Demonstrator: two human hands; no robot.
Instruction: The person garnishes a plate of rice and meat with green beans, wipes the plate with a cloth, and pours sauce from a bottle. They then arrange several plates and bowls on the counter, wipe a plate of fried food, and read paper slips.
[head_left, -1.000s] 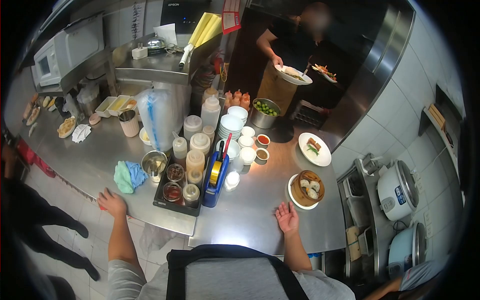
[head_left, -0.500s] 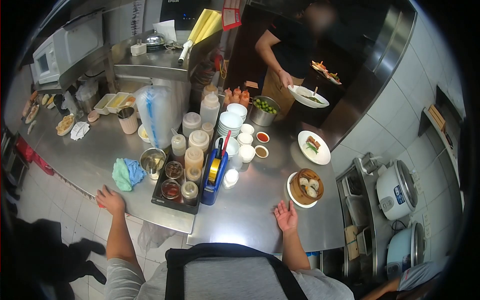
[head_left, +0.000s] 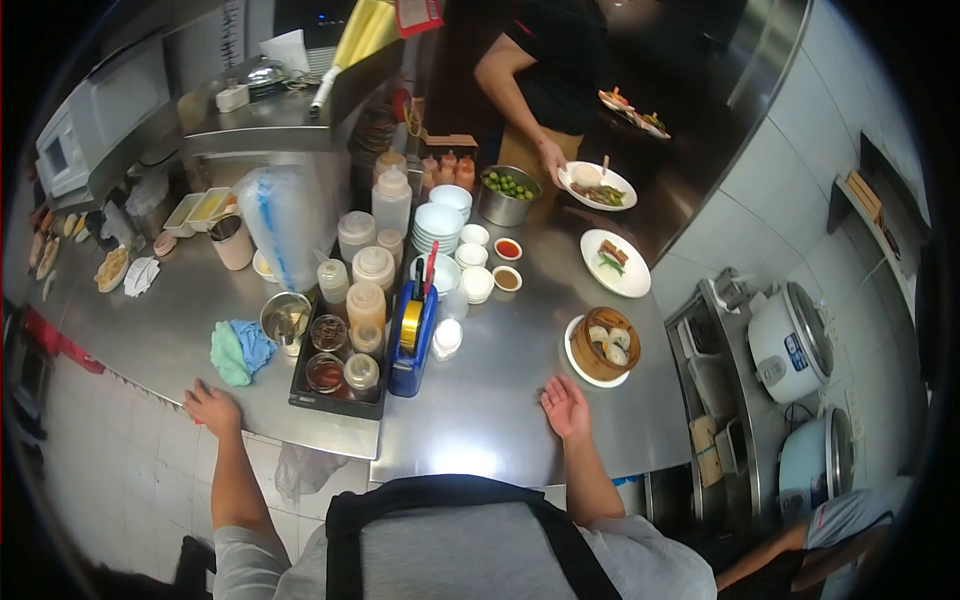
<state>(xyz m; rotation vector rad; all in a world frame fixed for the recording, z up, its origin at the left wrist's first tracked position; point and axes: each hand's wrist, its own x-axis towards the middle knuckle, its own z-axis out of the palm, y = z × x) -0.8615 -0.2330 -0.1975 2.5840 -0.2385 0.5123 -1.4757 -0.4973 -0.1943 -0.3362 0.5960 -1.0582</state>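
My left hand rests at the front edge of the steel counter, fingers loosely stretched, holding nothing. A bit of red shows under its fingertips; I cannot make out what it is. Just beyond lie a green cloth and a blue cloth. My right hand is palm up with its fingers extended and nothing in it. Closest to it is a bamboo steamer of dumplings on a white plate. Behind stands an oval plate with browned pieces and a green garnish.
A black tray holds sauce jars and bottles, beside a blue tape dispenser. White bowls, two sauce dishes and a pot of green fruit stand farther back. Opposite, a co-worker's hand holds a plate of food.
The whole view has shifted slightly. The co-worker's plate now tilts so its food shows, and sits nearer the oval plate. Dark legs at lower left have mostly left view. My hands keep their poses.
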